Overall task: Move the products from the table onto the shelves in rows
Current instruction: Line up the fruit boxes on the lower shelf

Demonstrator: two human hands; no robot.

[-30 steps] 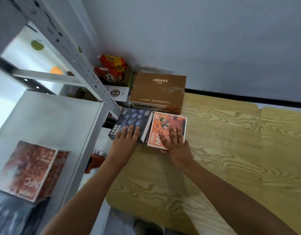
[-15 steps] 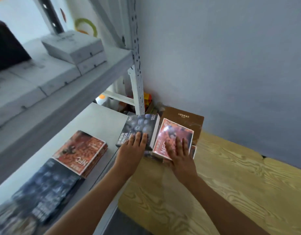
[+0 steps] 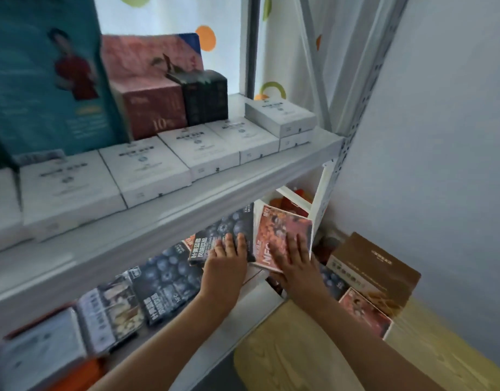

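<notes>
Head view, stocking in progress. The lower shelf (image 3: 243, 309) already carries a row of flat boxes, among them a blueberry box (image 3: 167, 280) to the left of the hands; the upper shelf (image 3: 271, 176) holds a row of white boxes (image 3: 147, 170). Judged from this, much is shelved, but a brown carton (image 3: 375, 269) and at least one red box (image 3: 364, 311) remain on the table (image 3: 299, 359). The left hand (image 3: 225, 268) holds a dark box (image 3: 226, 230), fingers laid nearly straight on its top face; the thumb is hidden. The right hand (image 3: 295, 266) holds an orange box (image 3: 282, 235) likewise, fingers spread on top. Both boxes sit side by side over the shelf's right end, tilted, apparently not yet set down.
</notes>
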